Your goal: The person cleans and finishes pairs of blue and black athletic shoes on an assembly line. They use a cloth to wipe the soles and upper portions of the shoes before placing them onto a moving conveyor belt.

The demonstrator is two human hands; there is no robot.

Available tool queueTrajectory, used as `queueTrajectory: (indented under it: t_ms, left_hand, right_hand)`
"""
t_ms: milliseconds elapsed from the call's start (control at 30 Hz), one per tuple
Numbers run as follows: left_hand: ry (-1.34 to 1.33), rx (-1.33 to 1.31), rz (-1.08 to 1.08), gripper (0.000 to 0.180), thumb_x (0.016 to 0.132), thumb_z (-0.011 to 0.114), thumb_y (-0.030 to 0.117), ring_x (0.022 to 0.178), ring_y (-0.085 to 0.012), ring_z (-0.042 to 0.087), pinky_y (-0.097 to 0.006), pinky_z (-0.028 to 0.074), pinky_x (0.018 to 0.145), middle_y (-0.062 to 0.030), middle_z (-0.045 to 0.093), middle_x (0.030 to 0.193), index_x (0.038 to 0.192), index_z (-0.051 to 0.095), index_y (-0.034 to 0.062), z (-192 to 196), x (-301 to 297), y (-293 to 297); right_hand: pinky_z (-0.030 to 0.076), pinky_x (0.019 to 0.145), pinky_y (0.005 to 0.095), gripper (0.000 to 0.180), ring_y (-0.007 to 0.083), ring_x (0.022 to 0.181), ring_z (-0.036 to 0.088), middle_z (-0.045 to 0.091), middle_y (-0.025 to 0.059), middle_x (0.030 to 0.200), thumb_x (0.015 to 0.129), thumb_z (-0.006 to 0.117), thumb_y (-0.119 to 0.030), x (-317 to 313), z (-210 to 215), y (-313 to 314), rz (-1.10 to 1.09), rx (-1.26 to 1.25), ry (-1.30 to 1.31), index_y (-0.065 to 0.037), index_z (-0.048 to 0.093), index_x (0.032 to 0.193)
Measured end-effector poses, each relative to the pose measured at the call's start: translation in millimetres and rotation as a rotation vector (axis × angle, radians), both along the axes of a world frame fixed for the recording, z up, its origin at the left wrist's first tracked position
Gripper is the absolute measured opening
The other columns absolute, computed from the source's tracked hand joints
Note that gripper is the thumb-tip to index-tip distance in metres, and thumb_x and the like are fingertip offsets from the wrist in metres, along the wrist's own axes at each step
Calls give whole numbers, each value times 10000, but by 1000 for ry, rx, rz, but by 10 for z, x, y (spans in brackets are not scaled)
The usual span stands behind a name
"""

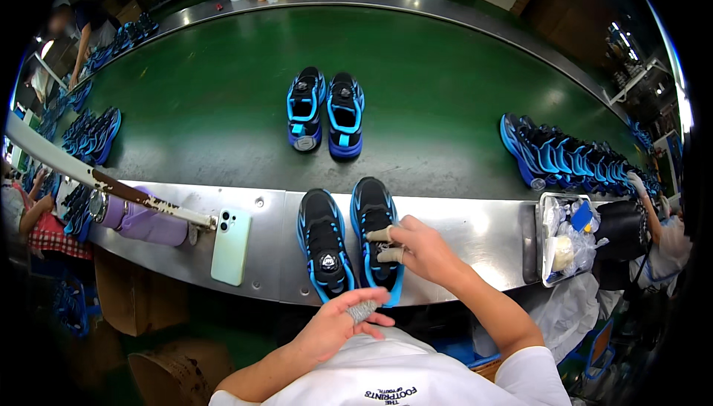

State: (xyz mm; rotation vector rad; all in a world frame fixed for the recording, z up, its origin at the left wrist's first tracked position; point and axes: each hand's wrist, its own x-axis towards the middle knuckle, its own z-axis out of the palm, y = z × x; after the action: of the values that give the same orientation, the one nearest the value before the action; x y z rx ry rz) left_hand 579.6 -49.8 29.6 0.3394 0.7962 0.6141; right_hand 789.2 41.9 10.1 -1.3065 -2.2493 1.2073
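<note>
Two black sneakers with bright blue trim lie side by side before me on the metal edge of the table: a left sneaker (pixel 323 235) and a right sneaker (pixel 371 198), toes pointing away. My right hand (pixel 427 250) bends over the right sneaker, its fingertips in pale finger covers gripping around the tongue; the exact spot under them is hidden. Close to that sneaker's heel is my left hand (pixel 345 321), fingers apart, with grey wrapping on one finger. I cannot tell whether it touches the heel.
Another sneaker pair (pixel 344 113) stands on the green conveyor belt (pixel 431 72). Rows of sneakers (pixel 564 154) line its right side, more the left (pixel 96 135). A pale green phone (pixel 232 246), purple bottle (pixel 148 220) and white tray (pixel 548 261) of plastic bags flank me. Other people work at both sides.
</note>
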Motion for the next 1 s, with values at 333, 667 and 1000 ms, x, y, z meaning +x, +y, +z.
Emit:
queueTrajectory:
  t_ms: [333, 667, 1000]
  left_hand:
    - [1098, 1308, -442, 778, 657, 686, 176, 1174, -369, 403, -524, 276, 980, -179, 501, 1212, 1400, 467, 244, -338, -341, -140]
    - [1003, 1730, -25, 417, 727, 648, 82, 1149, -298, 497, -733, 153, 1010, -83, 590, 1057, 1121, 643, 221, -751, 708, 1003]
    - [1106, 1435, -308, 546, 828, 667, 313, 1264, -345, 417, -511, 295, 1034, -179, 524, 1297, 1340, 522, 192, -1172, 1389, 2627]
  right_hand:
    - [418, 995, 376, 467, 270, 1134, 554, 575, 181, 1228, 959, 523, -249, 354, -526, -248, -441, -23, 121, -63, 458, 1383]
    - [338, 1044, 359, 530, 249, 1228, 469, 476, 168, 1346, 992, 448, -259, 625, -682, 27, -739, 223, 407, 15, 356, 1436]
    - [316, 1072, 355, 670, 367, 1311, 427, 460, 258, 1387, 980, 365, -533, 1152, -901, 1675, -970, -33, 39, -45, 368, 1439]
